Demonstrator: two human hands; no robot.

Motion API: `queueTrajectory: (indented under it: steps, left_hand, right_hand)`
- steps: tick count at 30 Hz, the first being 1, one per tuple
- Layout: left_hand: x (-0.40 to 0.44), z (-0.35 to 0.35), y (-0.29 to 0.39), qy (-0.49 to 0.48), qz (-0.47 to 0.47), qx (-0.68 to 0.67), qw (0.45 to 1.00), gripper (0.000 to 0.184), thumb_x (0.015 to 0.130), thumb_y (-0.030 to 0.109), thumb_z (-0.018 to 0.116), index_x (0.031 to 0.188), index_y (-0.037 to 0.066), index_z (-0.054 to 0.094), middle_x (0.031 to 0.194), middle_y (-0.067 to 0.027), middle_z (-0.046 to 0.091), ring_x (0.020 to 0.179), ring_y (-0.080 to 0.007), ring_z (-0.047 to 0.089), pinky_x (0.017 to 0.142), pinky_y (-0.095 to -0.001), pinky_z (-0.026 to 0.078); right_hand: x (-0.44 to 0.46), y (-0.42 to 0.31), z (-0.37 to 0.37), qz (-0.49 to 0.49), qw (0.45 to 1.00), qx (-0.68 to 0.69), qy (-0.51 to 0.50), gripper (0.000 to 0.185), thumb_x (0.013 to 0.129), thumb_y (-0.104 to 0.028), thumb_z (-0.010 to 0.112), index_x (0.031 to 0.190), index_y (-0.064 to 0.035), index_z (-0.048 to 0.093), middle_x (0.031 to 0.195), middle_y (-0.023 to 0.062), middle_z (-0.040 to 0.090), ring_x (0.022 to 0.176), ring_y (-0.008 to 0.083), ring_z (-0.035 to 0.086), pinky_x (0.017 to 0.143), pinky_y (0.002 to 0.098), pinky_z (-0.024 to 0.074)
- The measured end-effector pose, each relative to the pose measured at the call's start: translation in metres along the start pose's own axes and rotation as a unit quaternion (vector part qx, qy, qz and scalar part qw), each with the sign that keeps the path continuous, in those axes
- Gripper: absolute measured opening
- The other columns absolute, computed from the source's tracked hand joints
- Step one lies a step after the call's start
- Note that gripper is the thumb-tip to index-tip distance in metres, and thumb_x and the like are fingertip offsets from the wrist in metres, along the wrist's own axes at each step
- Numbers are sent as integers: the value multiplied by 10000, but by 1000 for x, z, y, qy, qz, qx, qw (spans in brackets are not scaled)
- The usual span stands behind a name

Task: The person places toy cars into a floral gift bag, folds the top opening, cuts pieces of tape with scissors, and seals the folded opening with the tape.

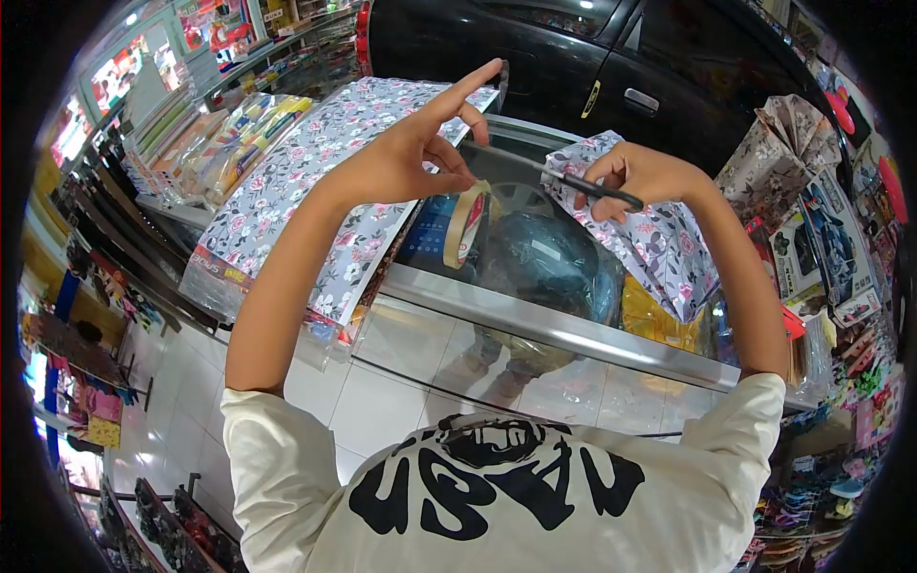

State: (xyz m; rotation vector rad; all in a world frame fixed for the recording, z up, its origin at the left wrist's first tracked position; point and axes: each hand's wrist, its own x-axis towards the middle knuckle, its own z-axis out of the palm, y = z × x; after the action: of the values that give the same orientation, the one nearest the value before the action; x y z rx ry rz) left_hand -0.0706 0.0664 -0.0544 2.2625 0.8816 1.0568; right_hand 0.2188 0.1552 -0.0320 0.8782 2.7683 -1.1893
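Observation:
My left hand (420,153) is raised over the glass counter, index finger stretched out, the other fingers bent and apart from the thumb. A small dark strip by the index fingertip is unclear. Close below the thumb, a roll of tape (462,229) stands on edge; I cannot tell whether they touch. My right hand (645,177) grips a slim tool with a black handle and grey blade (573,181), its tip pointing at my left hand. Under the right hand lies a folded piece of grey floral wrapping paper (659,248). A large floral sheet (287,181) spreads beneath my left forearm.
The glass counter (516,310) has a metal front edge and goods inside. A black car (573,57) stands beyond it. At the right are a floral paper bag (778,153) and a boxed toy (831,244); plastic-wrapped packets (248,134) lie at the left.

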Motion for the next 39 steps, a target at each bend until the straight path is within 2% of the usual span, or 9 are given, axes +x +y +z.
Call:
queueTrajectory:
  steps: [7,10,13,16,19,24,31,34,39]
  left_hand:
    - [1,-3,0,15,3,-28,1000,1040,690,-134,673,1468,258,105,1074,-45,508,819,-187,666,794,-317,560]
    - [1,-2,-3,16,-9,-40,999,1028,695,-125,669,1467,265,112,1082,-38,505,839,-203,671,793,-321,560]
    - [0,-2,-6,22,-24,-55,998,1051,685,-125,691,1468,246,95,1135,-63,495,817,-184,667,790,-315,563]
    - [1,-2,-11,33,-30,-43,998,1034,691,-112,691,1465,257,113,1154,-56,496,829,-202,671,786,-319,561]
    - [2,-4,-18,50,-32,-15,998,1018,696,-99,693,1461,267,130,1177,-55,492,839,-220,675,790,-323,556]
    - [7,-2,-23,62,-22,20,998,1020,692,-108,696,1461,256,132,1197,-81,472,832,-204,673,800,-322,550]
    - [-3,-4,-20,81,-31,50,995,1009,702,-119,685,1463,236,126,1192,-89,466,835,-167,665,811,-304,535]
    - [-8,-5,-22,88,-36,45,994,1006,700,-105,696,1462,237,133,1190,-84,459,842,-165,665,813,-302,532]
    - [-10,0,-19,88,-41,32,995,1029,681,-88,726,1459,242,138,1194,-92,442,849,-167,664,822,-307,530]
  right_hand:
    - [-10,-3,-5,40,999,-5,6,397,659,-218,827,934,23,673,622,21,620,489,54,534,457,182,371]
    - [-14,-3,-3,38,997,-54,37,400,645,-230,834,919,14,675,601,20,613,496,57,526,476,192,378]
    - [-19,-5,-2,60,980,-180,55,419,638,-378,817,860,-44,697,576,47,613,494,109,558,530,284,427]
    - [-20,-11,12,63,968,-212,116,479,606,-413,826,795,3,681,560,66,604,472,138,569,515,284,452]
    - [-18,-42,31,237,944,-200,114,569,588,-346,848,903,77,636,545,100,578,456,145,582,430,255,441]
    - [-4,-56,52,280,936,-207,59,379,697,-218,709,697,127,552,568,174,608,503,209,645,459,285,512]
    - [18,-40,70,233,946,-212,77,438,833,-303,621,779,130,584,689,191,638,607,224,663,571,338,518]
    - [30,-34,85,132,939,-282,148,463,874,-365,586,885,98,588,724,184,632,684,196,653,611,340,499]
    - [65,-42,120,-48,965,-46,255,458,916,-403,530,1047,35,540,853,137,633,673,143,598,583,300,477]
